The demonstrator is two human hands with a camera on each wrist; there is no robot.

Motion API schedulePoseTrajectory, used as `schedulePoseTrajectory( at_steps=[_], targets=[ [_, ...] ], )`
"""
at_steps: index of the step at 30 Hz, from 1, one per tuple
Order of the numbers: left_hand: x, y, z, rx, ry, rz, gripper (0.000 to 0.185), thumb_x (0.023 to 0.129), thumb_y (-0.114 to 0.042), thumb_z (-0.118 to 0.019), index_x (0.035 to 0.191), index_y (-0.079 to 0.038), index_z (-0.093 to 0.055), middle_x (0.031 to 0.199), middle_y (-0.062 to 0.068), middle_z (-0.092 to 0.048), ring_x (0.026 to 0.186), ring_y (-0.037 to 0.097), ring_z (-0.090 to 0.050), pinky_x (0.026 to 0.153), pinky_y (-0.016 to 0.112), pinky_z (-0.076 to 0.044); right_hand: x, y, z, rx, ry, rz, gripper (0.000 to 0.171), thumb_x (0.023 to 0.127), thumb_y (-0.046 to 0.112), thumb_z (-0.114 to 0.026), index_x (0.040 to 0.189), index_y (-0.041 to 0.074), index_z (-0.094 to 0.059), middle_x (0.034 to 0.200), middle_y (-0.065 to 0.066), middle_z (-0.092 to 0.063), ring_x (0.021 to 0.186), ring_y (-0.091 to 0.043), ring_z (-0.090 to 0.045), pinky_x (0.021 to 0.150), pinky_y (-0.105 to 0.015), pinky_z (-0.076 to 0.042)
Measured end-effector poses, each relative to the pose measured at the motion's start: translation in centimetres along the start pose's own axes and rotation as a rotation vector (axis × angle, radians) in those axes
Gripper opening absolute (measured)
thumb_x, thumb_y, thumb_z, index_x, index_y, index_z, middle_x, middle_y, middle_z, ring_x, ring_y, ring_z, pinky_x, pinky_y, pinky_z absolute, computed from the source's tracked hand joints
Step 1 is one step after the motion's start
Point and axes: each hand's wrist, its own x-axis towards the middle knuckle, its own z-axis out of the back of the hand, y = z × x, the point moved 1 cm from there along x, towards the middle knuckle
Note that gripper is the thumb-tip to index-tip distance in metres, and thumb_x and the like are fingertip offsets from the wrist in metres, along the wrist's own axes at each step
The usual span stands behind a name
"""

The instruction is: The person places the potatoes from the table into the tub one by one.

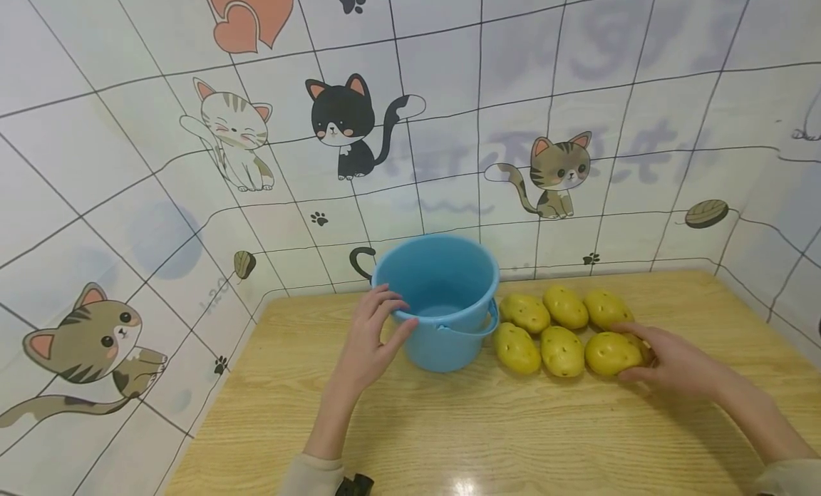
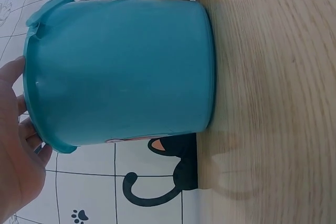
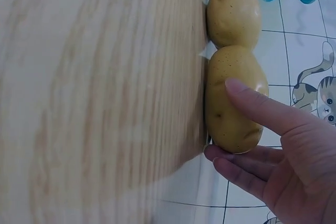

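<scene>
A light-blue plastic bucket [image 1: 442, 346] stands upright on the table, its inside bare where it shows. My left hand [image 1: 372, 336] holds the bucket's rim at the near left, fingers bent over the edge and thumb on the front of the rim. Several yellow potatoes [image 1: 562, 351] lie in two rows to the right of the bucket. My right hand [image 1: 680, 360] grips the front-row potato at the right end [image 3: 233, 124]; the thumb lies on its side and the fingers reach round its end. That potato rests on the table.
The wooden table [image 1: 487, 425] meets a wall [image 1: 449, 182] with a grid and cartoon cats just behind the bucket and potatoes. Side walls rise at left and right. The bucket's handle [image 1: 474, 332] hangs down at its front right, close to the potatoes.
</scene>
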Motion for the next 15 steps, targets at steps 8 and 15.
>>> schedulePoseTrajectory(
  at_steps=[8,15],
  targets=[
    [0.1,-0.11,-0.5,-0.028,0.002,0.048,0.023,0.095,-0.033,-0.071,0.102,-0.012,-0.064,0.113,0.005,-0.059,0.134,0.039,-0.043,0.112,0.057,-0.025,0.19,0.16,0.54,-0.073,-0.022,-0.013,0.08,0.076,0.041,-0.088,0.132,-0.006,-0.055,0.111,-0.018,-0.066,0.095,-0.029,-0.062,0.078,-0.046,-0.052],
    [0.01,0.13,-0.77,-0.054,-0.027,0.062,0.023,0.093,-0.032,-0.072,0.099,-0.011,-0.063,0.11,0.004,-0.058,0.132,0.038,-0.044,0.111,0.057,-0.028,0.42,0.13,0.99,-0.041,-0.045,-0.025,0.077,0.078,0.038,-0.087,0.132,-0.006,-0.055,0.106,-0.017,-0.064,0.084,-0.017,-0.06,0.068,-0.033,-0.05]
  ],
)
